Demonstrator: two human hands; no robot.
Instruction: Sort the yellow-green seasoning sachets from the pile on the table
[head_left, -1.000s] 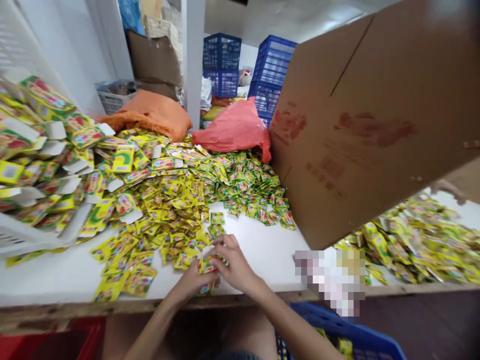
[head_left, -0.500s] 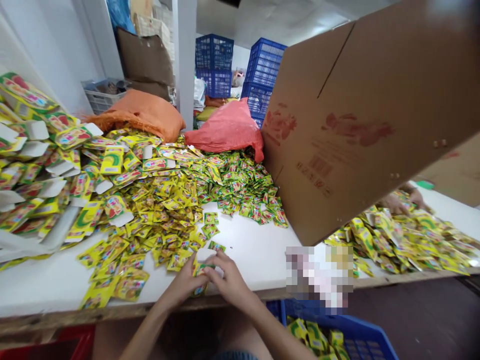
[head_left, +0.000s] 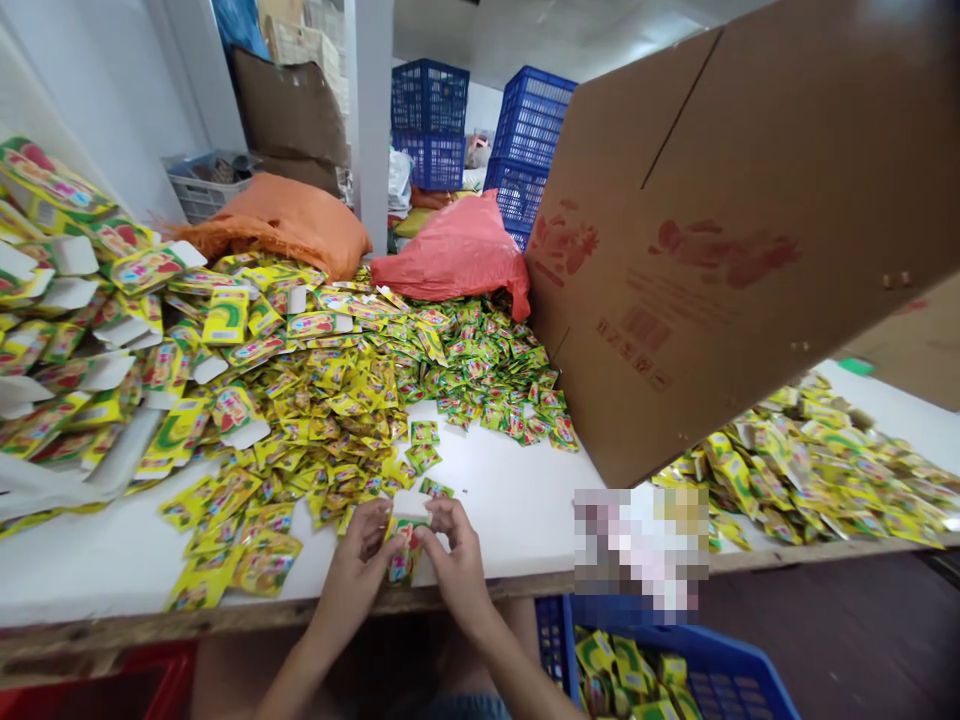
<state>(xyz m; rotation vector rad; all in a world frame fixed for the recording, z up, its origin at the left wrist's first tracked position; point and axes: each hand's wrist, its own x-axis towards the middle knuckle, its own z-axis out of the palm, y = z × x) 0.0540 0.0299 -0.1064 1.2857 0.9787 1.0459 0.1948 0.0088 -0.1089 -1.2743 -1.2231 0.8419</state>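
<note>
Between both hands, at the table's front edge, is a small yellow-green carton [head_left: 403,558] with a watermelon picture and a white flap standing up at its top. My left hand [head_left: 358,562] grips its left side, thumb on the front face. From the other side my right hand [head_left: 459,562] holds it, thumb on the front and fingers curled behind the top. Just beyond lie a few green sachets [head_left: 424,457]. Left of my hands are larger yellow sachets [head_left: 266,565], and behind them a heap of small yellow sachets [head_left: 337,400].
Open-ended cartons [head_left: 169,370] pile up at left. Green sachets [head_left: 487,360] lie under a red sack [head_left: 457,255], near an orange sack [head_left: 277,225]. A big cardboard box [head_left: 675,300] leans over the right. Filled cartons [head_left: 817,460] lie beyond; a blue crate [head_left: 735,665] stands below.
The carton has turned so its printed front shows more. My right hand has shifted from across its top to its right side. A co-worker's hands at the right-hand pile are out of sight now.
</note>
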